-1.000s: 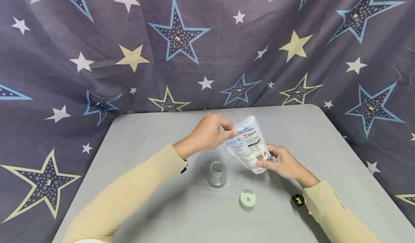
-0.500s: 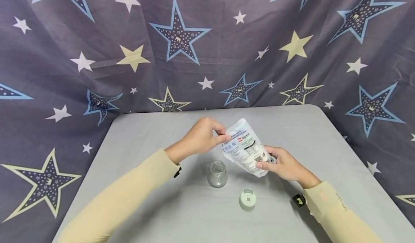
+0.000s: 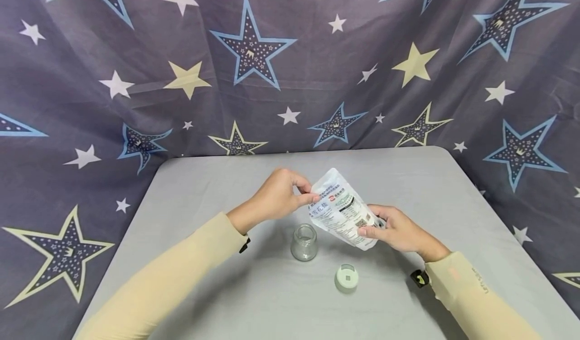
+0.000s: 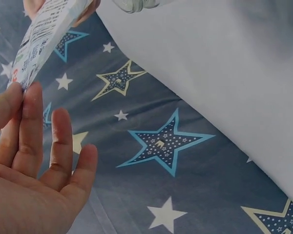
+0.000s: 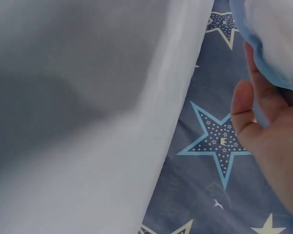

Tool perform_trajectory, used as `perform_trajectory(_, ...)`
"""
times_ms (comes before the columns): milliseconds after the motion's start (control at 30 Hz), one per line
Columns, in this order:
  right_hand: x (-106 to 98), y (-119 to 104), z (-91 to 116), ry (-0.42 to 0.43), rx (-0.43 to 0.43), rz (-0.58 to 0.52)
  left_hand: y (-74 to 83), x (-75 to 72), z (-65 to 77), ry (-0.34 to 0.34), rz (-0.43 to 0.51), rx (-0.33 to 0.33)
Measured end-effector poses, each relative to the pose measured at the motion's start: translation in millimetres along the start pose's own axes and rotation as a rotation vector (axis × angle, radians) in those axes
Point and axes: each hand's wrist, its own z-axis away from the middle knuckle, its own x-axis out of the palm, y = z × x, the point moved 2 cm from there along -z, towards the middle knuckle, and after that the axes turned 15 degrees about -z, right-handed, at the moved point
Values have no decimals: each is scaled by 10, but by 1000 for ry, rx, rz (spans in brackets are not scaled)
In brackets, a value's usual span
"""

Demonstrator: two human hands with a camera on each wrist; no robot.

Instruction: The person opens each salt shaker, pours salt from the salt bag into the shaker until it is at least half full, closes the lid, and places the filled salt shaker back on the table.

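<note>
A white printed salt pouch [image 3: 340, 210] is held tilted over the table, its top end leaning to the left. My left hand [image 3: 280, 195] pinches the pouch's upper left edge between thumb and index finger. In the left wrist view, the other fingers of that hand [image 4: 39, 161] stand loosely extended. My right hand [image 3: 396, 230] grips the lower right part, thumb on the printed face. The right wrist view shows the pouch's blue-edged bottom [image 5: 278, 39] with white contents. Below and left of the pouch, a small clear glass jar [image 3: 304, 244] stands upright without a lid.
A pale green round cap [image 3: 347, 277] lies on the grey table [image 3: 254, 299], in front of the jar and to its right. A dark star-patterned cloth [image 3: 290, 78] hangs behind the table and along its sides.
The pouch's top end has swung left and slightly down, toward the jar. My left hand has moved left and a little lower with it; the right hand has hardly shifted.
</note>
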Motion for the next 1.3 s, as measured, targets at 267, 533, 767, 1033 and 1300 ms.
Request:
perform_trajectory(267, -43, -75, -6, -50, -20, 54, -80, 41, 80, -26, 67, -35)
perform_trajectory(533, -37, -159, -28, -92, -37, 90, -122, 97, 126, -29, 96, -37)
perform_trajectory(767, -26, -229, -32, -121, -55, 124, -135, 126, 149, -15, 102, -48)
perform_trajectory(1033, -39, -262, -46, -142, -30, 135, -183, 165, 194, 14, 113, -59)
perform_trajectory(1300, -27, -354, -70, -174, -26, 150, -245, 199, 235, 36, 128, -78)
